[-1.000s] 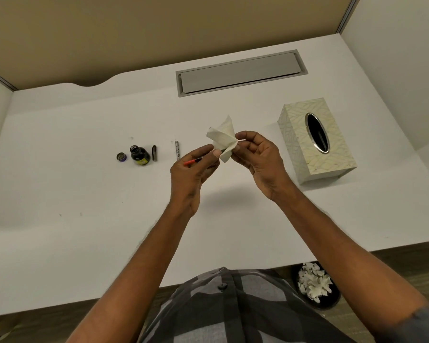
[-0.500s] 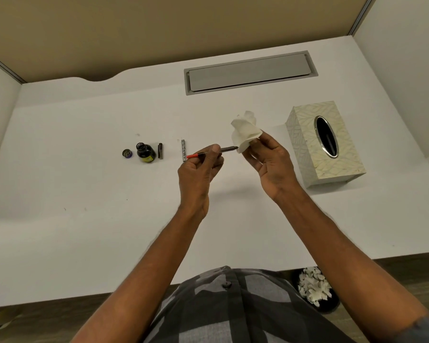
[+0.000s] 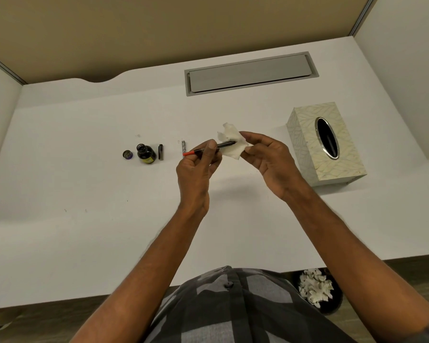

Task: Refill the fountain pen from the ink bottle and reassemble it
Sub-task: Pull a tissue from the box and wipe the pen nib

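My left hand pinches the pen's inner section, a dark nib part with a red converter end pointing left. Its nib tip lies against a crumpled white tissue held in my right hand. On the desk to the left stands the open ink bottle, with its cap beside it on the left. A dark pen part lies just right of the bottle. A patterned pen part lies further right, partly behind my left hand.
A patterned tissue box stands at the right of the white desk. A grey cable hatch is set into the desk's back. Below the front edge at the right, a dark bin holds used tissues.
The tissue, wrapped around the nib a second ago, was drawn off to the right and is now back against the nib tip. Both hands stay over the desk's middle.
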Motion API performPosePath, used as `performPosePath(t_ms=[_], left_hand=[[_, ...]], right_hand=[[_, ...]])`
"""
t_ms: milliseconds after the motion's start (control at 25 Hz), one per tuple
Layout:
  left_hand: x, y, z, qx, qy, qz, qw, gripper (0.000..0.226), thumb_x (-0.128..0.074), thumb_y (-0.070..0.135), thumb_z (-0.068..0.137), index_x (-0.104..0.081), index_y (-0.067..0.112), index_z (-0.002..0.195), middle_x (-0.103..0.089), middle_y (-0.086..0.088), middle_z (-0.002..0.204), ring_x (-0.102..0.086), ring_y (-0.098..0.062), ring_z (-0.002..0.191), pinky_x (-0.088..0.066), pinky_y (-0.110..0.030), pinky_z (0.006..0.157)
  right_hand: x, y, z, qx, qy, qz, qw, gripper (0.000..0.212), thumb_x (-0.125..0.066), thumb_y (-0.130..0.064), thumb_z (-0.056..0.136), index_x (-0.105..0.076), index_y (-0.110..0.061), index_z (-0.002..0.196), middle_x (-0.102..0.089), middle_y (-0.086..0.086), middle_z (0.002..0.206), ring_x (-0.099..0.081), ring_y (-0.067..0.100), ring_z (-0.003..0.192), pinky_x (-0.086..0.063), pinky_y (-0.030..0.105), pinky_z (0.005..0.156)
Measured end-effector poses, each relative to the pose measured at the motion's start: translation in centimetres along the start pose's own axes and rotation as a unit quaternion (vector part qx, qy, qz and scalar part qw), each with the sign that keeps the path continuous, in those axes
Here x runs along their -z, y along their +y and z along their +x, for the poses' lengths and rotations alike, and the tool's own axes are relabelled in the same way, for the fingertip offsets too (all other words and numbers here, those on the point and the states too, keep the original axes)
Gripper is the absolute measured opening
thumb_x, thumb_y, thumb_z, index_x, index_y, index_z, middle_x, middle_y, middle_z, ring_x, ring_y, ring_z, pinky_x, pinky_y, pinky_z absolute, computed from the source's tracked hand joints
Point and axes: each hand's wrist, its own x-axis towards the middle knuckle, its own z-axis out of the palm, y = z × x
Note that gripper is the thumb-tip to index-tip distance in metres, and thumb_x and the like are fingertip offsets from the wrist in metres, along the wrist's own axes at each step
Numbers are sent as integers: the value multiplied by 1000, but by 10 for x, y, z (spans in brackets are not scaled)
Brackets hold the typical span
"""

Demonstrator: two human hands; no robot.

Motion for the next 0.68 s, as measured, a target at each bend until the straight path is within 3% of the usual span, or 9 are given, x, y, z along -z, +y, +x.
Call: performPosePath(t_ms=[120,240,360,480,600,680], left_hand=[[0,-1,0,-3,-1,-2,1000,25,-76,26,91,-75,7,106,-79,-2,89,-74,-15,85,-60,-32,88],[-1,-1,-1,-24,-19,12,999,23,-75,30,91,-76,11,105,-79,-3,92,-74,-15,86,-60,-32,87],[-1,-1,-5,-56,-52,48,996,17,-71,30,94,-77,18,104,-80,-3,94,-75,-15,89,-60,-33,89],[0,0,-8,-81,-86,56,991,13,-67,23,97,-77,19,104,-80,-4,99,-75,-20,99,-59,-34,93],[4,4,-4,-108,-107,87,984,16,-65,18,98,-73,10,110,-80,-4,100,-75,-22,103,-59,-34,94],[4,4,-4,-71,-96,71,990,18,-64,19,99,-72,7,111,-79,-5,98,-75,-20,99,-59,-34,92]], right_hand=[[4,-6,-2,-3,-67,1,998,42,-55,13,95,-66,-3,132,-71,13,131,-69,24,122,-57,28,100],[3,-7,-6,14,-86,-2,996,36,-69,0,92,-70,-13,126,-75,7,126,-70,20,120,-56,25,97],[-2,-5,-9,48,-63,-25,997,24,-73,-9,92,-77,-17,114,-79,5,115,-75,18,108,-58,25,92],[-5,-4,-9,89,-22,-118,989,13,-71,-14,97,-77,-16,108,-81,3,101,-76,14,92,-61,25,82],[-6,-3,-10,85,2,-162,983,16,-69,-17,99,-75,-9,111,-80,4,96,-75,12,85,-60,26,77],[-9,-3,-13,119,5,-207,971,18,-69,-17,99,-74,-5,111,-79,2,95,-74,10,83,-59,22,76]])
